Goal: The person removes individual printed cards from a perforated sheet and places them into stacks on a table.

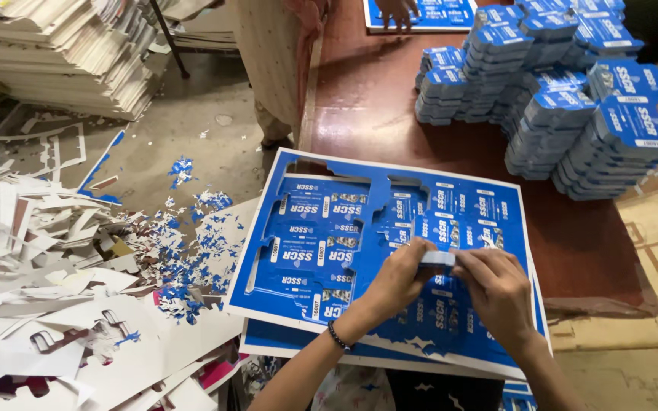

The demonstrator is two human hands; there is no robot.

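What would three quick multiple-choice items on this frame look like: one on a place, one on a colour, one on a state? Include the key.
1. Where are the stacks of cut blue cards?
A. On the floor
B. At the far right of the table
C. In a box

2. What colour is the printed sheet under the hands?
A. Blue
B. Red
C. Green

3. What are the left hand and right hand doing?
A. Resting flat, empty
B. Together pinching a small wad of cards
C. Holding scissors

Key: 1 B, the stacks stand on the brown table; 2 A, the sheet is blue with white edges; 3 B, the fingers of both hands close on the wad.
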